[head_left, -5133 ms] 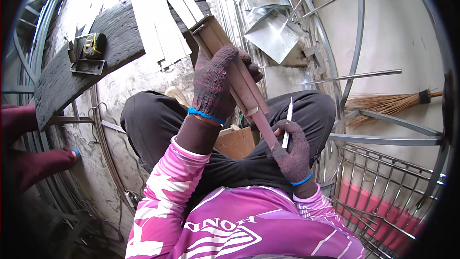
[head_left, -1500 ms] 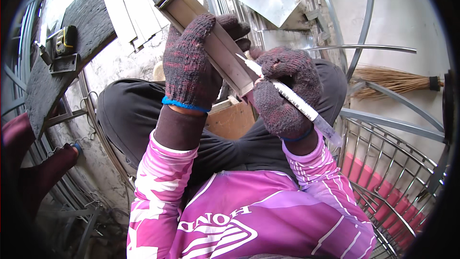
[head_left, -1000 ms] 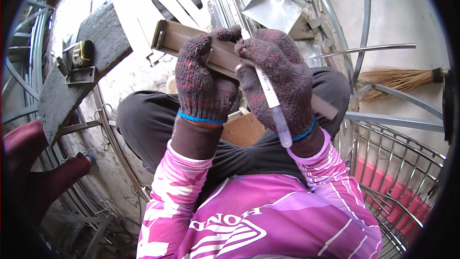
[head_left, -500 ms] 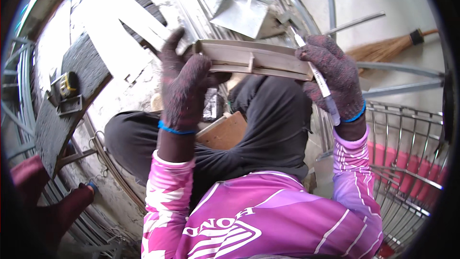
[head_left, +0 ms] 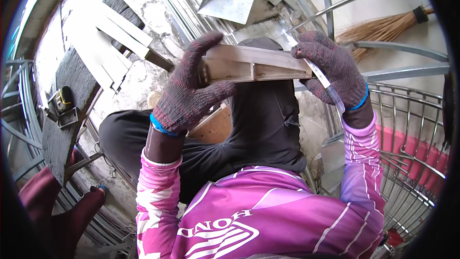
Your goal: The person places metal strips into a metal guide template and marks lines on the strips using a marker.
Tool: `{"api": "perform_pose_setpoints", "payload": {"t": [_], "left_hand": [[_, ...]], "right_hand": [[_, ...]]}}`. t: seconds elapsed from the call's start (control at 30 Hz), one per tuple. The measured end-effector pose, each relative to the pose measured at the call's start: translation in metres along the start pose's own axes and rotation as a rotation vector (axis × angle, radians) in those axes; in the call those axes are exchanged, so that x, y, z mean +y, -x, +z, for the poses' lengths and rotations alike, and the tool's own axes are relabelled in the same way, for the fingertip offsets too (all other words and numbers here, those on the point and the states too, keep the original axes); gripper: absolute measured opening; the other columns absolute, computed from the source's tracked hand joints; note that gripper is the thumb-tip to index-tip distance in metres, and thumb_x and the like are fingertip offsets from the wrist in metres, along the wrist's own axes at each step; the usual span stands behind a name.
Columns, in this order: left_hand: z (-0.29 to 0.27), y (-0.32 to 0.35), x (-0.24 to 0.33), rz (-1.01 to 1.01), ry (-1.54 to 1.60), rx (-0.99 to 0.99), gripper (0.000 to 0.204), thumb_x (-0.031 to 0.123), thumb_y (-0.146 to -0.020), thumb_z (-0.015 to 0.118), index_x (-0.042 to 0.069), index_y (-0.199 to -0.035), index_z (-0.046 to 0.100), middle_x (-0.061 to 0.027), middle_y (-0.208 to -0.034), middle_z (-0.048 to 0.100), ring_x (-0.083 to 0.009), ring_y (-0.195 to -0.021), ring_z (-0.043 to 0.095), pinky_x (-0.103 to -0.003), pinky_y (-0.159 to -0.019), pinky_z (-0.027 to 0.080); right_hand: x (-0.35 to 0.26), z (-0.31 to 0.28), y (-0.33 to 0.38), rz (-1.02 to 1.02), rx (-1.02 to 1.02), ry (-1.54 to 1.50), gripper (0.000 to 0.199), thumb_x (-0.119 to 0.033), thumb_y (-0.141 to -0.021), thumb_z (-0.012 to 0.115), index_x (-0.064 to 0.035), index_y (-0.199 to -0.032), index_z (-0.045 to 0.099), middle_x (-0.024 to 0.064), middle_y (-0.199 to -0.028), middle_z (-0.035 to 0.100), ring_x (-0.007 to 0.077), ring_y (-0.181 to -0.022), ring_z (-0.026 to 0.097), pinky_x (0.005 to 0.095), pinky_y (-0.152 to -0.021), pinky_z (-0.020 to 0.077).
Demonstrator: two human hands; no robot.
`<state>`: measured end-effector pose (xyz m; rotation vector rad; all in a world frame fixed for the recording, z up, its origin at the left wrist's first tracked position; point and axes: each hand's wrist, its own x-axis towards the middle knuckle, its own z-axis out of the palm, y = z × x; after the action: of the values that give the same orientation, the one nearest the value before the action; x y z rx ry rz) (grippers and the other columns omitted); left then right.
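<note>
Both gloved hands hold up a pale, narrow, frame-like piece (head_left: pixel 275 69) above my lap, with a short crosspiece inside it. My left hand (head_left: pixel 184 88) grips its left end, fingers along the upper side and thumb below. On the other end my right hand (head_left: pixel 333 69) is closed. A slim white pen (head_left: pixel 320 76) with a clear end is also tucked in the right hand, slanting across the palm. My fingers partly hide both ends of the piece.
A dark worn board (head_left: pixel 72 96) at left carries a tape measure (head_left: pixel 62 100). Metal strips and a sheet-metal piece (head_left: pixel 230 1) lie ahead. To the right are a straw broom (head_left: pixel 383 31) and a wire rack (head_left: pixel 407 148). Another person's dark red sleeve (head_left: pixel 76 216) shows lower left.
The piece has turned so that more of its inner side shows. My left hand has shifted its hold, with the thumb now stretched below the piece. The right hand still keeps the pen.
</note>
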<state>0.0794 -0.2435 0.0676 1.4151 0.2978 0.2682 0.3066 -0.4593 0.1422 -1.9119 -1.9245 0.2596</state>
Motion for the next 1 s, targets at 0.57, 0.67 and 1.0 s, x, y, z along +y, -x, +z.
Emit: {"api": "perform_pose_setpoints", "payload": {"t": [0.57,0.67,1.0], "left_hand": [[-0.027,0.031,0.029,-0.099,-0.244,0.067,0.044,-0.002,-0.075,0.073,0.003,-0.115,0.057,-0.0057,-0.109,0.059,-0.0149,-0.106,0.055,-0.03,-0.094,0.045],[-0.043,0.055,0.033,-0.035,-0.408,0.15,0.049,0.0,-0.076,0.074,0.004,-0.12,0.055,-0.0059,-0.112,0.058,-0.0168,-0.108,0.055,-0.032,-0.097,0.044],[-0.083,0.096,0.004,0.26,-0.912,0.387,0.056,0.016,-0.062,0.089,0.005,-0.11,0.064,-0.0125,-0.102,0.061,-0.0322,-0.103,0.061,-0.041,-0.084,0.052]], "right_hand": [[0.007,0.002,0.019,0.17,0.183,-0.006,0.055,-0.002,-0.067,0.073,-0.0046,-0.12,0.058,0.0202,-0.125,0.06,0.0378,-0.114,0.061,0.0421,-0.098,0.0494],[-0.003,0.006,-0.001,0.115,0.148,-0.039,0.055,0.0,-0.067,0.072,-0.0035,-0.12,0.058,0.02,-0.124,0.06,0.0384,-0.115,0.06,0.0424,-0.1,0.048],[-0.002,0.069,-0.06,0.005,0.085,-0.127,0.051,0.01,-0.074,0.055,-0.0028,-0.123,0.056,0.0197,-0.122,0.059,0.0377,-0.113,0.061,0.0408,-0.099,0.0469]]}}
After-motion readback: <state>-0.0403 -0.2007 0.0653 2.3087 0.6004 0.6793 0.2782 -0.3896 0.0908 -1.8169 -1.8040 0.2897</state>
